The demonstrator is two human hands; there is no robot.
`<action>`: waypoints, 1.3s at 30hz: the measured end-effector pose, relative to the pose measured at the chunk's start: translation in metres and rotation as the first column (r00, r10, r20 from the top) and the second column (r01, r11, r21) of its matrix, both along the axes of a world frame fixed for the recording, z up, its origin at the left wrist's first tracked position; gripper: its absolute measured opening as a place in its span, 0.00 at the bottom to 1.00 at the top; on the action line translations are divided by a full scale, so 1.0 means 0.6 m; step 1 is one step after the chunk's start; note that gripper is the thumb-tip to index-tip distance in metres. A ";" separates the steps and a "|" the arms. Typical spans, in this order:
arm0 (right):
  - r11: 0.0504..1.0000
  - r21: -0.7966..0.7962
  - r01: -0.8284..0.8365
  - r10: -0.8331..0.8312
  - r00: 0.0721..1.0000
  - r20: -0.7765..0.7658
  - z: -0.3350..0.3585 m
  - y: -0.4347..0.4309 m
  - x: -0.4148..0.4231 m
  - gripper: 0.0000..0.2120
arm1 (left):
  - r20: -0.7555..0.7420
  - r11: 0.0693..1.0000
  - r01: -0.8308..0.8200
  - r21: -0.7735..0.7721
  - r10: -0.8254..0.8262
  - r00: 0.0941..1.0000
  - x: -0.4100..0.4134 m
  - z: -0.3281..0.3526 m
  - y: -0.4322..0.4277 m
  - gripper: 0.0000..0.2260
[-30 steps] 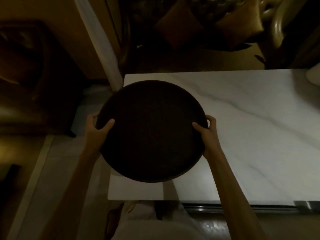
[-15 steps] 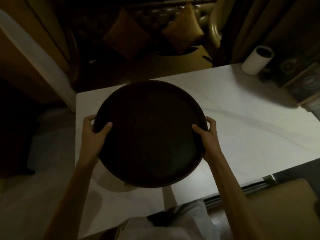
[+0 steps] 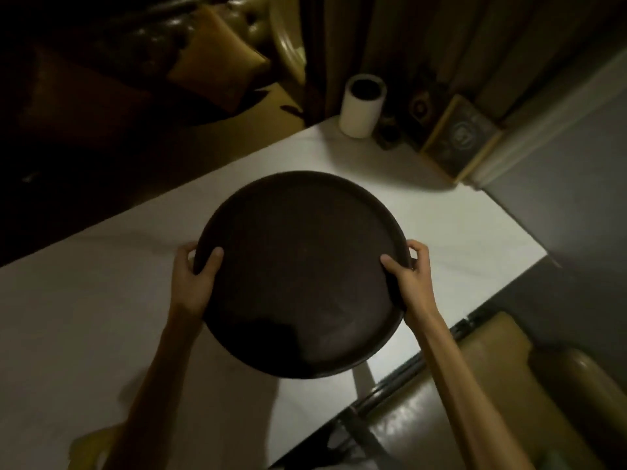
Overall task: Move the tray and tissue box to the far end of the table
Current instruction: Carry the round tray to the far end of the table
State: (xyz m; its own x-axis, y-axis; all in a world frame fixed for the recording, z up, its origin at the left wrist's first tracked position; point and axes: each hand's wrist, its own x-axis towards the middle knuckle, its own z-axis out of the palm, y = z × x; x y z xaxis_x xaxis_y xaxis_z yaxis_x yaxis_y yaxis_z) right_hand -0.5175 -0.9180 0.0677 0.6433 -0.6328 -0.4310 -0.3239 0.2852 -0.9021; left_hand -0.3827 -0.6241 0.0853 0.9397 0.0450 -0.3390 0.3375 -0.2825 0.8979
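- round dark tray (image 3: 298, 273) at frame centre, over the white bench (image 3: 458, 228).
- left hand (image 3: 195, 276) grasps its left rim, thumb inside.
- right hand (image 3: 410, 273) grasps its right rim.
- white cylinder (image 3: 361, 106) on the bench, upper centre of frame.

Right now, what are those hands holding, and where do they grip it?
A round dark tray, held by its rim on opposite sides: the left hand on its left edge, the right hand on its right edge, thumbs inside.
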 end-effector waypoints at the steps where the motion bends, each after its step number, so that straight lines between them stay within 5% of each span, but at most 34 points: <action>1: 1.000 -0.011 0.026 -0.026 1.000 -0.004 0.005 -0.032 -0.007 0.20 | 0.002 0.999 0.032 -0.015 -0.032 0.999 0.004 0.000 -0.039 0.23; 13: 0.924 -0.216 0.317 -0.330 0.944 -0.025 -0.051 -0.238 -0.049 0.20 | 0.007 0.955 0.288 0.077 -0.289 0.957 0.080 -0.053 -0.328 0.22; 22: 0.924 -0.353 0.147 -0.252 0.929 -0.271 -0.240 -0.399 0.076 0.19 | -0.058 0.851 0.382 0.360 -0.388 0.920 0.221 -0.190 -0.501 0.19; 28: 0.910 -0.415 -0.014 -0.194 0.870 -0.454 -0.322 -0.486 0.152 0.21 | -0.015 0.829 0.437 0.350 -0.461 0.887 0.307 -0.283 -0.574 0.54; 31: 0.888 -0.455 -0.071 -0.195 0.836 -0.512 -0.364 -0.507 0.184 0.21 | -0.019 0.817 0.449 0.361 -0.475 0.880 0.349 -0.334 -0.595 0.48; 35: 0.873 -0.477 -0.104 -0.203 0.811 -0.549 -0.404 -0.525 0.209 0.22 | -0.074 0.774 0.488 0.404 -0.504 0.860 0.393 -0.390 -0.617 0.23; 39: 0.875 -0.473 -0.107 -0.204 0.804 -0.558 -0.434 -0.537 0.226 0.22 | -0.038 0.744 0.464 0.481 -0.511 0.858 0.407 -0.429 -0.634 0.17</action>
State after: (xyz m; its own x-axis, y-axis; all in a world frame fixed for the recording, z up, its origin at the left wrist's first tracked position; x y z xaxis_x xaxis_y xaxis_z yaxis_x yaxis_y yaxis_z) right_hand -0.3819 -1.2402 -0.1925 0.3329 -0.8742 -0.3536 -0.8182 -0.0814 -0.5692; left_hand -0.1388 -1.0044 -0.1719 0.9016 -0.3012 -0.3106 -0.0373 -0.7694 0.6377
